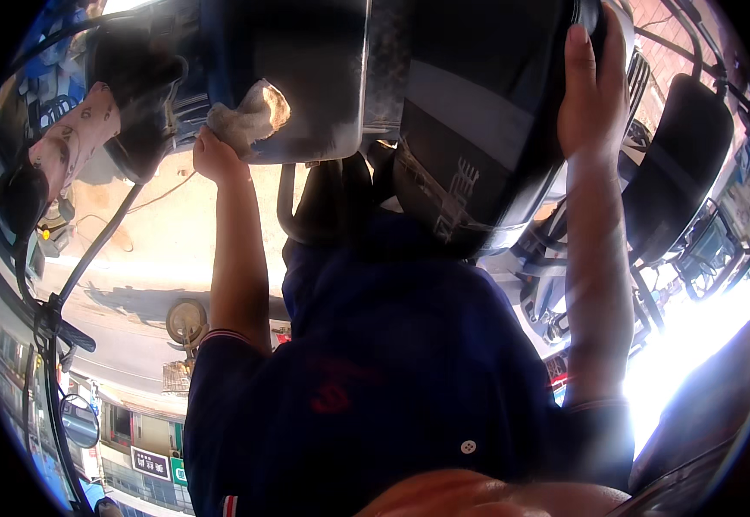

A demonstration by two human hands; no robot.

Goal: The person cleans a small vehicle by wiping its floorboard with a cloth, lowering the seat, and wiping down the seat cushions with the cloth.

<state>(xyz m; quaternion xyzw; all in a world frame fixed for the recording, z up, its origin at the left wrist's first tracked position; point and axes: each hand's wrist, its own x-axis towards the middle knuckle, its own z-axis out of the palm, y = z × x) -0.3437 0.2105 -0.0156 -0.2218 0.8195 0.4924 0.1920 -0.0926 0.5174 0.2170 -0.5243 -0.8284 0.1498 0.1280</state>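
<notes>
My left hand (pixel 216 155) pinches a dirty, pale grey-beige cloth (pixel 252 116). The cloth lies against the lower left part of a glossy dark panel (pixel 317 84) with rounded corners. My right hand (pixel 595 84) rests along the right edge of a large black box-like body (pixel 472 129), which bears writing. Its thumb is apart from the fingers, and some fingertips are hidden at the far side of the edge.
Black vehicle seats (pixel 679 168) and bars stand at the right. A pink patterned cover (pixel 77 142), a metal frame bar (pixel 100 245) and a round mirror (pixel 80 420) are at the left. Pavement, a road and shopfronts lie beyond.
</notes>
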